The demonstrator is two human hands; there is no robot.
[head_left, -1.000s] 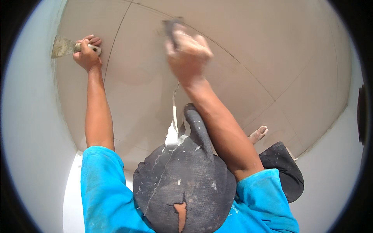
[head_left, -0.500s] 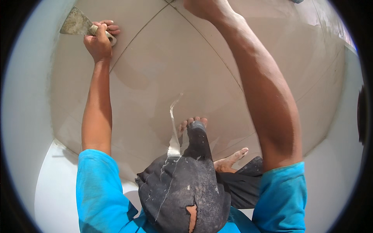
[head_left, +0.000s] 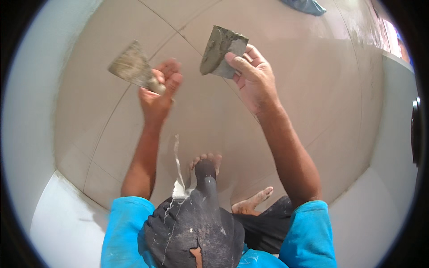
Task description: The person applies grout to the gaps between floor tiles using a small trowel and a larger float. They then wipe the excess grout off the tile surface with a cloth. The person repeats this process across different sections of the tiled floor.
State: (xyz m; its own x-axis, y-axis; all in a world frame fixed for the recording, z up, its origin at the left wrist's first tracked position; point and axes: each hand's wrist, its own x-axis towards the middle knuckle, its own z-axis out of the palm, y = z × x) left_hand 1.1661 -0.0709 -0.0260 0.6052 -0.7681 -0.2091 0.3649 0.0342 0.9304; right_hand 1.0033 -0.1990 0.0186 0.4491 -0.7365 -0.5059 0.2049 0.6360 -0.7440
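Observation:
My left hand [head_left: 158,91] is closed around the pale handle of a putty knife [head_left: 131,64]. Its wide blade is coated with dried, brownish residue and points up and left; motion blurs the hand a little. In my right hand [head_left: 255,80] is a flat rectangular plate [head_left: 230,67], pinched with the thumb on top and the fingers underneath. Wet-looking grey paste [head_left: 220,48] covers the plate's far and left part. The two tools are held apart above the tiled floor [head_left: 196,111].
Pale walls [head_left: 27,111] rise at the left and right [head_left: 395,120]. A blue-grey cloth [head_left: 305,5] lies at the far edge. My bare feet [head_left: 252,202] and dark, torn trousers [head_left: 192,232] are close below, with a torn pale strip [head_left: 178,187] sticking out.
My right hand has come back from the far edge, bringing the paste-smeared plate into view. My left hand has moved right with the putty knife, away from the left wall.

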